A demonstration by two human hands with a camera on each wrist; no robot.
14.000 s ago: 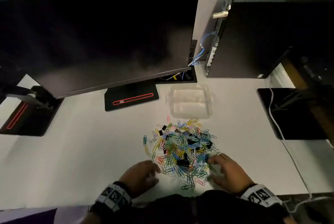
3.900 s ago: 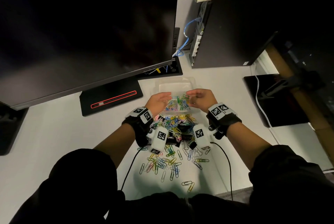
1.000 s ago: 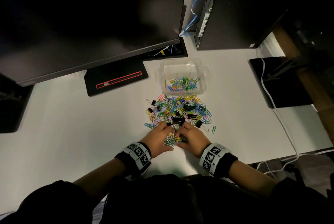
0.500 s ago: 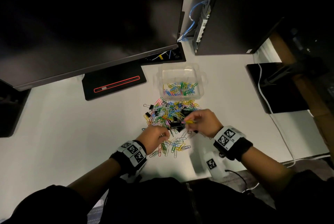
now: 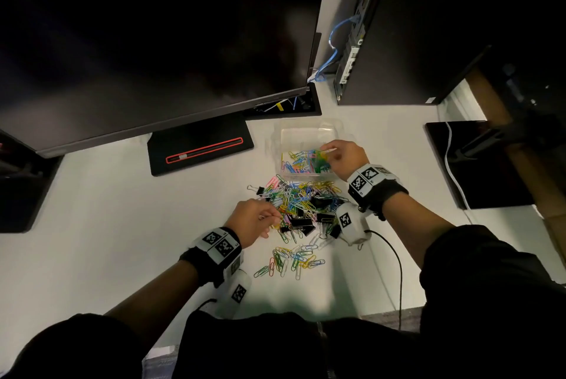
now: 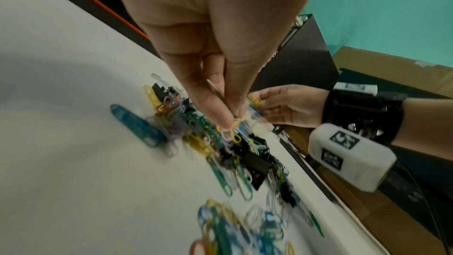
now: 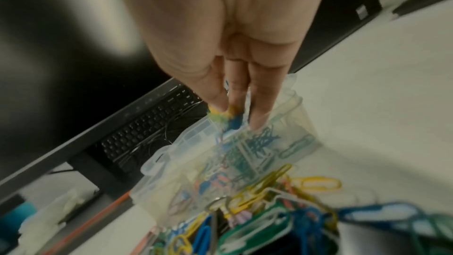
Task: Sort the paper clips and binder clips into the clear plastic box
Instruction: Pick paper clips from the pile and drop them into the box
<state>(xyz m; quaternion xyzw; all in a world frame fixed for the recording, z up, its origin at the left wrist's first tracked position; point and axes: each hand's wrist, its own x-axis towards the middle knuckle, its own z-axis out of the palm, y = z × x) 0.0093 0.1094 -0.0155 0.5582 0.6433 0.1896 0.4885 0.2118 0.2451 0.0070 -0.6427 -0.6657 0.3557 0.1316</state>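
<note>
A clear plastic box (image 5: 306, 131) sits behind the pile, with several coloured paper clips (image 5: 306, 161) in its near half. My right hand (image 5: 329, 153) hovers over the box and pinches yellow and blue paper clips (image 7: 226, 116) above its rim (image 7: 191, 139). The main pile (image 5: 301, 198) of coloured paper clips and black binder clips (image 5: 301, 222) lies in front of the box. My left hand (image 5: 274, 219) is at the pile's left edge, its fingertips (image 6: 220, 117) pinching a pale yellow paper clip (image 6: 230, 129). A smaller group of paper clips (image 5: 291, 260) lies nearer to me.
A large dark monitor (image 5: 153, 41) overhangs the table's back left, its black base (image 5: 199, 149) left of the box. A black computer tower (image 5: 428, 26) stands back right. A black pad (image 5: 477, 164) with a white cable (image 5: 453, 170) lies to the right. A keyboard (image 7: 152, 123) sits under the monitor.
My right hand has gone from the pile forward to over the box, carrying paper clips. My left hand has stayed at the pile's left edge, pinching a clip.
</note>
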